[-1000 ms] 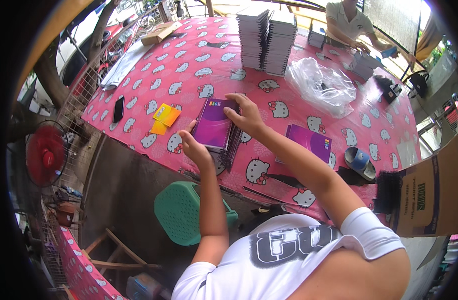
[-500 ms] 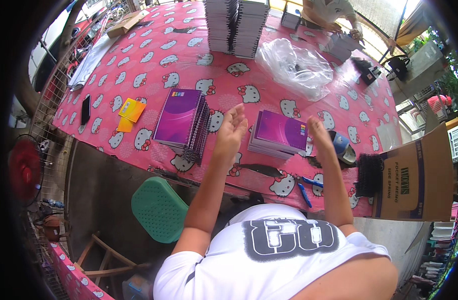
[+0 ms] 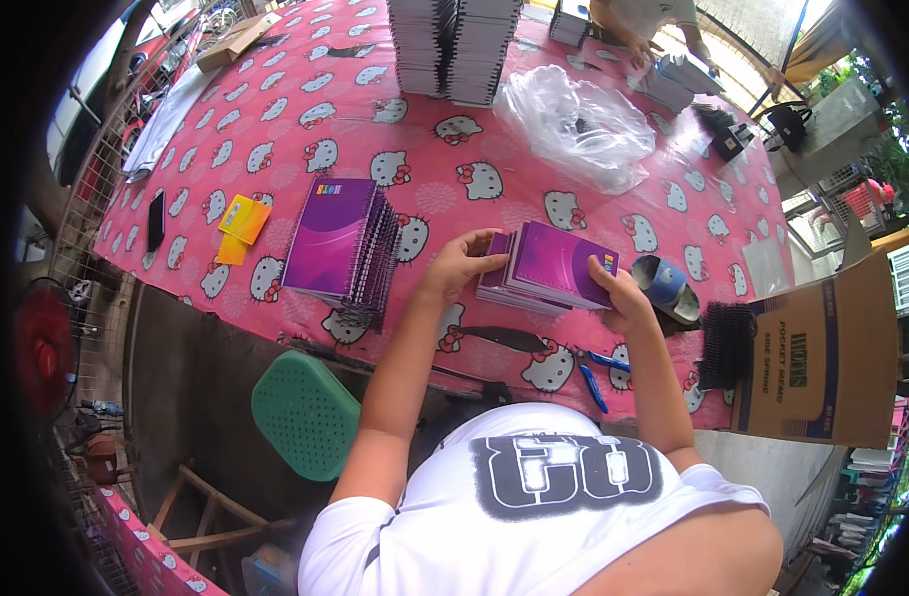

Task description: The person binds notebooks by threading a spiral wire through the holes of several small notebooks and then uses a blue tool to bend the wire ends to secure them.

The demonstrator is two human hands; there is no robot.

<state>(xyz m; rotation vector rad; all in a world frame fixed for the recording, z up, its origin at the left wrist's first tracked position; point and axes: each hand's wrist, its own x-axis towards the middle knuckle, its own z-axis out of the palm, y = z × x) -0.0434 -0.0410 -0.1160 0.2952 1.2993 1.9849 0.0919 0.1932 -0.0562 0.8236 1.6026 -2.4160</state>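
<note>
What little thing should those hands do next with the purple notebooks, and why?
Probably nudge the purple notebooks between the left hand and right hand straighter: their edges look uneven, and the hands are at opposite sides, handy for gentle squaring.

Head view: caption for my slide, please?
Left grip and right grip hold a short purple-covered stack, right of the spiral-bound notebooks on the pink tablecloth.

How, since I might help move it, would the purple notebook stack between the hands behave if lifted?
The purple notebook stack may slide apart: its layers sit unevenly and no band shows. Its top cover looks fairly stiff, lying flat.
</note>
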